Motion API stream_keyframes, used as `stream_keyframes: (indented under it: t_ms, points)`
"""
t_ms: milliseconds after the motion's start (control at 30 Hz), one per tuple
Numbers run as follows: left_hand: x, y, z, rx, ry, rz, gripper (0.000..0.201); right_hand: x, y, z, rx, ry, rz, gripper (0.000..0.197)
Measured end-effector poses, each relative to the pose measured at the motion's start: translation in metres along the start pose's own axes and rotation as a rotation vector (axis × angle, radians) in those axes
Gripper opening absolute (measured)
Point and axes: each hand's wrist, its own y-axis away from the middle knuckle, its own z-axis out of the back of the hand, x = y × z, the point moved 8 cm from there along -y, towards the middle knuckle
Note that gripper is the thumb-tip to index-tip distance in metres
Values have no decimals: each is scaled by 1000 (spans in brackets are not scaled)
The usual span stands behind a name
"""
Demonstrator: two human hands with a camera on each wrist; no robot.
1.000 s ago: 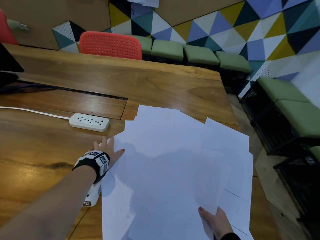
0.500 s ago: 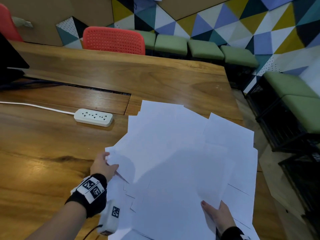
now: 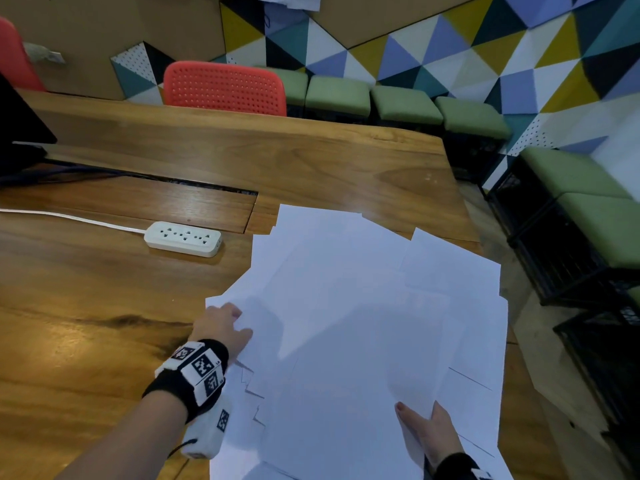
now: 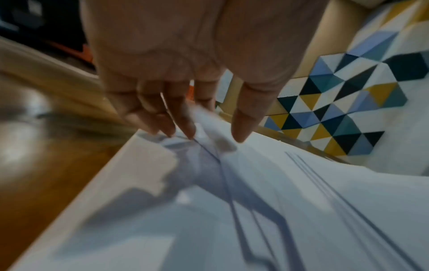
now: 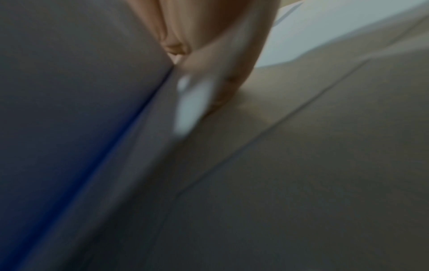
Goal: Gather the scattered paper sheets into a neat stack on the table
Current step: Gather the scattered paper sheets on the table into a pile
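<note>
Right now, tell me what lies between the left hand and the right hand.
Only overlapping white paper sheets span between the left hand and right hand, in the head view.

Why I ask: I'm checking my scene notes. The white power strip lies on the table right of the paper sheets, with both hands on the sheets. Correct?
No: the head view shows the power strip on the table left of the paper sheets, not right. The left hand and right hand are on the sheets.
</note>
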Motion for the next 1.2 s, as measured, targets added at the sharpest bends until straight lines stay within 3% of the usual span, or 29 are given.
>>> stream_keyframes:
  t_ms: [100, 300, 500, 633, 733, 800, 967, 1200]
  points:
    - [-10, -17, 10, -65, -69, -5, 63, 0, -1, -1, 11, -11, -7, 17]
    - [-23, -27, 13, 24, -184, 22, 70, -1, -3, -2, 33, -5, 0, 19]
    - [-21, -20, 12, 79, 48, 33, 41, -5, -6, 0, 35, 9, -8, 20]
    - [-30, -1, 7, 59, 152, -13, 48, -5, -7, 1, 34, 22, -8, 25]
    - [-26, 7, -15, 255, 413, 53, 49, -6, -7, 0, 32, 33, -6, 20]
    - [-22, 16, -22, 310, 513, 82, 44, -6, -8, 0, 35, 33, -5, 20]
    - [-15, 19, -2, 109, 382, -29, 36, -2, -6, -2, 46, 29, 6, 18]
    - [-1, 30, 75, -204, 463, -84, 18, -3, -6, -2, 18, 5, 9, 24]
